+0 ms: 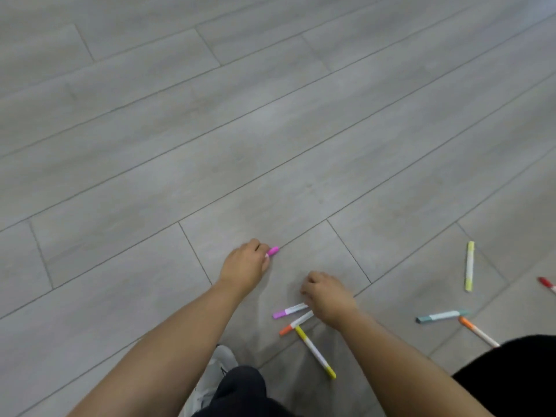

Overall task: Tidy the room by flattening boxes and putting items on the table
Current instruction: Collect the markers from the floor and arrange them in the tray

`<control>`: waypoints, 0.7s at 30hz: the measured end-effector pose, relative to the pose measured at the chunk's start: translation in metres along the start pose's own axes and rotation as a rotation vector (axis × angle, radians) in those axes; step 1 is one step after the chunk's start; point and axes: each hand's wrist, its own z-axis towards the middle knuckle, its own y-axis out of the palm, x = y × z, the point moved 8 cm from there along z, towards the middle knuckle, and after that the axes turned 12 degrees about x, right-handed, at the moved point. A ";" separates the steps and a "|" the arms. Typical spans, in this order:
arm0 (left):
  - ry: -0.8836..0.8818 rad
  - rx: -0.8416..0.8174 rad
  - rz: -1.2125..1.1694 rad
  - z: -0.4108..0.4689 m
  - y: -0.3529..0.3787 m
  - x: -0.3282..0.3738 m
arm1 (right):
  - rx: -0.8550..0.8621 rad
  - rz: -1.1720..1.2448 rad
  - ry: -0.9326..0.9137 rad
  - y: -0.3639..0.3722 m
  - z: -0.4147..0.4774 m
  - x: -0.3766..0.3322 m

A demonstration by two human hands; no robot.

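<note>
Coloured markers lie scattered on the grey plank floor (270, 130). My left hand (245, 264) grips a pink marker (273, 251); only its pink end sticks out past my fingers. My right hand (326, 299) is curled over the ends of a purple marker (289, 310) and an orange marker (296, 323) on the floor; whether it holds them is hidden. A yellow marker (315, 352) lies just below those two.
Further right lie a pale yellow-green marker (470, 265), a teal marker (440, 316), another orange marker (478, 331) and a red marker (547, 284) at the frame edge. A white shoe (215, 374) and dark trouser legs (511, 368) fill the bottom.
</note>
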 end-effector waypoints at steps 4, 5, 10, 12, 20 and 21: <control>-0.021 0.004 -0.068 0.006 0.008 0.012 | 0.105 0.015 -0.023 0.003 -0.011 -0.002; -0.018 -0.005 -0.077 0.007 0.011 0.014 | 0.110 0.010 -0.047 0.005 -0.014 -0.002; 0.006 -0.045 -0.164 0.006 0.021 0.030 | 0.165 -0.125 -0.050 0.004 -0.027 0.004; 0.008 -0.054 -0.191 0.007 0.025 0.037 | 0.235 -0.164 -0.003 -0.001 -0.030 0.008; -0.041 -0.113 -0.244 0.013 0.040 0.062 | 0.244 -0.027 0.436 -0.010 -0.048 0.062; -0.047 -0.119 -0.255 0.014 0.041 0.067 | 0.247 0.021 0.482 -0.011 -0.049 0.067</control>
